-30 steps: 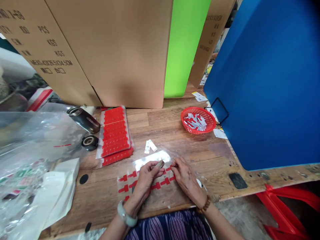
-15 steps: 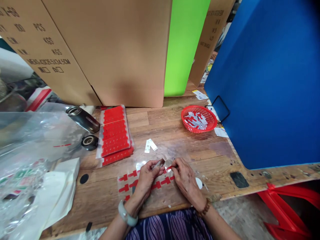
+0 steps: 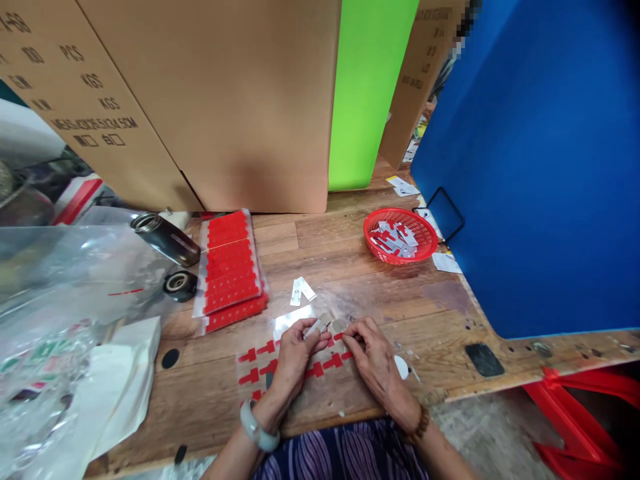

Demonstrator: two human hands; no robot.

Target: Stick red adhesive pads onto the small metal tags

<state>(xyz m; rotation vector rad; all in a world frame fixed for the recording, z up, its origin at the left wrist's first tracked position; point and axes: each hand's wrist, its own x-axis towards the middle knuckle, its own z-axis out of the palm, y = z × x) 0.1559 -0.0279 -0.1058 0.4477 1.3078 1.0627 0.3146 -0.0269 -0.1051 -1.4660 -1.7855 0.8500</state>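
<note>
My left hand [image 3: 296,355] is closed, holding a small flat greyish piece [image 3: 323,323] between thumb and fingers. Under both hands lies a clear sheet with rows of red T-shaped stickers [image 3: 332,361]. My right hand [image 3: 374,360] has thumb and forefinger pinched at the end of one red sticker [image 3: 339,337] in the top row. Whether that sticker is lifted off the sheet I cannot tell. Part of the sheet is hidden by my left hand and forearm. Two or so small white cards [image 3: 303,291] lie just beyond my hands.
A red basket [image 3: 429,248] holding grey pieces with red stickers stands back right. Stacked red sticker sheets [image 3: 230,267], a dark flask [image 3: 170,241] and its lid [image 3: 180,285] are left. Cardboard [image 3: 240,100] walls the back; a blue panel [image 3: 540,167] stands right.
The flat piece in my left hand has tilted and now looks paler. My right fingers stay at the red sticker, with only a slight shift. The view has moved a little.
</note>
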